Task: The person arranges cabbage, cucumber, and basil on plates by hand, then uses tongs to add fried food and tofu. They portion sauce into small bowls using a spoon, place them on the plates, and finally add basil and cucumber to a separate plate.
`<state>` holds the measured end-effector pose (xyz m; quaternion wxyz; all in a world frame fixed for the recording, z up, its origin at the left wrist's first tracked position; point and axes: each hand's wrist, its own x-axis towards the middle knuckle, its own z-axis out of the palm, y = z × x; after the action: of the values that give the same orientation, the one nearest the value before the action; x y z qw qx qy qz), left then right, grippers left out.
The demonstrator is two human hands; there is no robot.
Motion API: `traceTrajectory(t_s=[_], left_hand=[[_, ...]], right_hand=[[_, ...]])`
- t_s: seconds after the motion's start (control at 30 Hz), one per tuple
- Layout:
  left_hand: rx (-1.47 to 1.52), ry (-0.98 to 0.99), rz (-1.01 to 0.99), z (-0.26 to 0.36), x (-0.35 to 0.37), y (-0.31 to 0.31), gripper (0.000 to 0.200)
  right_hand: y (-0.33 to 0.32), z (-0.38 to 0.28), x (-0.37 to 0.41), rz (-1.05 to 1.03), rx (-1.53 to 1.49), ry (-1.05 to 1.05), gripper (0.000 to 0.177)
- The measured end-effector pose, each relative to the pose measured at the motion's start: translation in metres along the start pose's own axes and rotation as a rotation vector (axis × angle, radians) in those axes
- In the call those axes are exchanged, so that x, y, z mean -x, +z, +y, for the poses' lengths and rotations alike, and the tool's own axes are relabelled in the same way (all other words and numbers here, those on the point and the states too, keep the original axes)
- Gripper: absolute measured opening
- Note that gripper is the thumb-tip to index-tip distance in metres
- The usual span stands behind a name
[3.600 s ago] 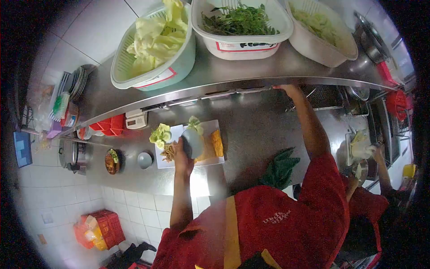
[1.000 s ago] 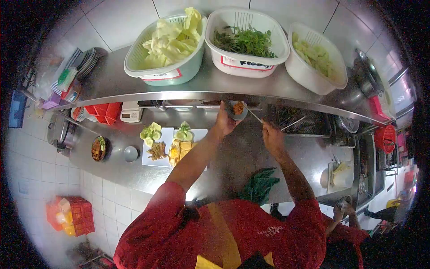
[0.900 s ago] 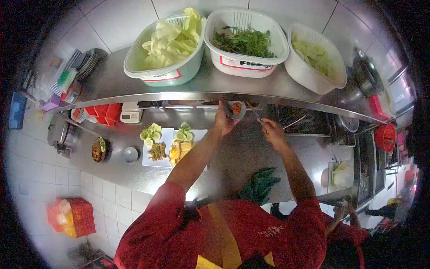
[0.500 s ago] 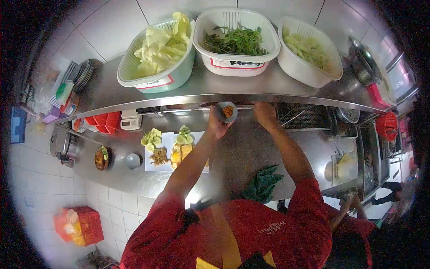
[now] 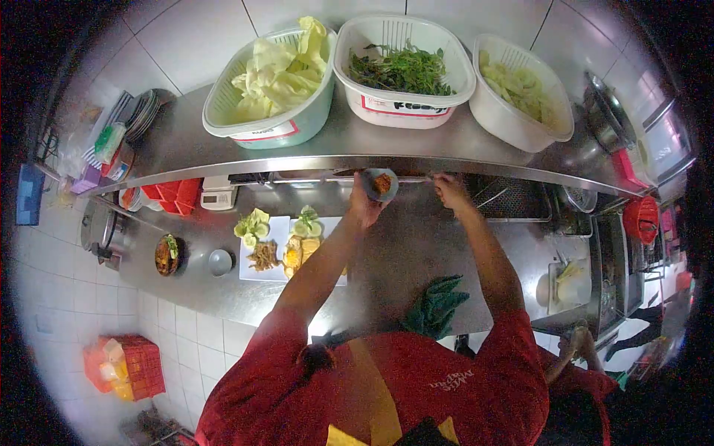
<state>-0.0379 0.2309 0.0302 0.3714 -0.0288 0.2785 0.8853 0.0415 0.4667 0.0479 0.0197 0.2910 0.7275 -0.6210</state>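
Looks like the bowl-filling bit: left hand [image 5: 364, 207]'s gripping the bowl [image 5: 393, 192] of red stuff [image 5: 382, 183], can't tell what right hand [image 5: 451, 192]'s holding, so bowl needs keeping level.

Small bowl [image 5: 390, 195] now beside shelf edge [image 5: 383, 165], not over plates [image 5: 277, 227], reddish food [image 5: 382, 183] visible

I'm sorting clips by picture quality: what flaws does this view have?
Head view: lens distortion bows the shelf, and the corners fall black; same head view: glare whitens the counter beside the left forearm, and grain speckles the shirt.
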Motion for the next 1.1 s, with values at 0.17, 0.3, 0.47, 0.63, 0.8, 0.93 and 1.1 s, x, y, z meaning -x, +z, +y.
traceTrajectory(t_s=[0.17, 0.3, 0.47, 0.63, 0.8, 0.93, 1.1], left_hand=[[-0.025, -0.053, 0.049, 0.003, -0.009, 0.012, 0.057], [0.028, -0.030, 0.002, -0.001, -0.012, 0.022, 0.055], [-0.002, -0.080, 0.024, 0.002, -0.010, 0.029, 0.060], [-0.011, -0.060, -0.041, 0.004, -0.015, 0.024, 0.063], [0.108, -0.084, 0.014, 0.009, -0.002, 0.039, 0.063], [-0.003, -0.095, -0.074, 0.007, -0.006, 0.028, 0.071], [-0.013, -0.049, -0.041, 0.011, 0.006, 0.034, 0.068]], right_hand=[[-0.006, -0.003, 0.048, 0.403, 0.646, -0.920, 0.025], [0.004, -0.014, 0.098, 0.326, 0.713, -0.767, 0.028], [0.013, 0.004, 0.104, 0.399, 1.172, -0.783, 0.040], [0.008, 0.012, 0.093, 0.435, 1.134, -0.895, 0.041], [0.014, 0.008, 0.094, 0.421, 1.177, -0.918, 0.042], [0.017, -0.004, 0.100, 0.375, 1.151, -0.910, 0.044], [0.017, -0.018, 0.110, 0.211, 0.924, -0.751, 0.039]])
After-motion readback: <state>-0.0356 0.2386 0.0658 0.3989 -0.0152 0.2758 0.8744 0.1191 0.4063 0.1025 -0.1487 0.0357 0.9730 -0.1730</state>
